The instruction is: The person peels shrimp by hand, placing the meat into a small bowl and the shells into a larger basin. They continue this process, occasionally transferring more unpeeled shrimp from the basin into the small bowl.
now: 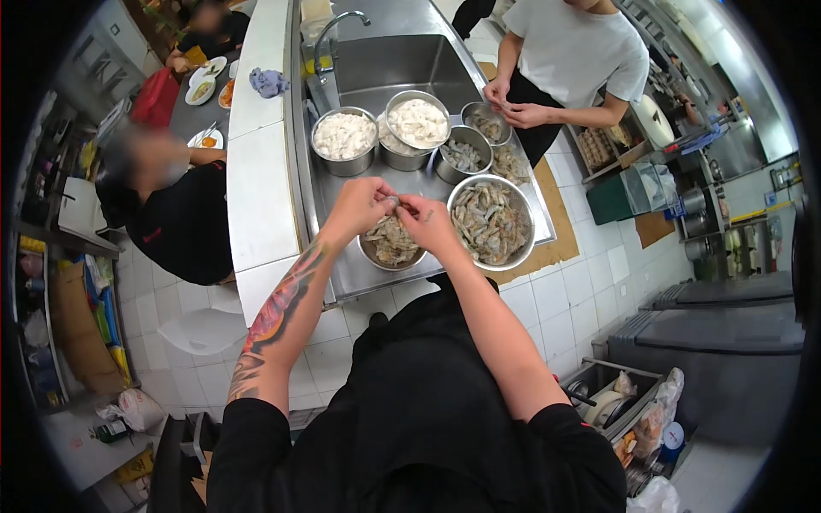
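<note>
Above a bowl of shrimp shells (392,243), my left hand (363,205) and my right hand (425,222) meet fingertip to fingertip. Both are pinched on a small greyish shrimp (394,200), partly hidden by the fingers. Right of them is a large steel bowl of whole shrimp (492,222). Behind my hands, a pot of pale pieces (345,137) stands at the left, and a bowl of similar pieces (417,122) rests tilted on another pot. A smaller pot of grey peeled shrimp (463,155) stands to the right.
A steel sink (410,73) with a faucet (342,19) lies behind the pots. Across the counter, a co-worker in a white shirt (577,51) holds both hands over a small bowl (487,125). Two people sit at the left, beyond a white ledge (261,184) with a crumpled cloth (268,83).
</note>
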### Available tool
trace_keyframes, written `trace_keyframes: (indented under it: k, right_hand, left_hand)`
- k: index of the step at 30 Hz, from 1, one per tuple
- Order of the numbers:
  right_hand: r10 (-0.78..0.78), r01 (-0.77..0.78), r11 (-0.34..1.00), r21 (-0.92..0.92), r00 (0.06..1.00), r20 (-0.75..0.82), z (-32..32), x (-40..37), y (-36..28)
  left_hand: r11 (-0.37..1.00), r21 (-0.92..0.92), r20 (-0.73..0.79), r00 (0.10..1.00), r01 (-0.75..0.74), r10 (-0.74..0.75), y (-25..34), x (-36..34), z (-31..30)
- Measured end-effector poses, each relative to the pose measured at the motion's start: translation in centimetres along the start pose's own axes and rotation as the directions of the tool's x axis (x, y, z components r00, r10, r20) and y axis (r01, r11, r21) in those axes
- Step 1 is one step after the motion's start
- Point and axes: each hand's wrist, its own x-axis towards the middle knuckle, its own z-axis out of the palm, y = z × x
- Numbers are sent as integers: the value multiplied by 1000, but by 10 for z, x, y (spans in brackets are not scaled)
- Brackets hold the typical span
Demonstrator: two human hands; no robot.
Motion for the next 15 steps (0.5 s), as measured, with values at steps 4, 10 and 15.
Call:
trace_keyframes:
  k: [4, 10, 15]
  right_hand:
    - [-7, 17, 987, -162, 998, 65, 0, -1, -15]
    - [-2, 1, 999, -53, 1000, -19, 10, -7, 4]
    - [218, -312, 737, 599, 949, 227, -1, -10, 10]
  left_hand:
    - [1000, 16, -51, 999, -19, 19, 11, -4, 7]
    - [994, -97, 21, 999, 49, -47, 3, -1, 7]
    - [931, -331, 185, 978, 156, -98, 2, 0, -5]
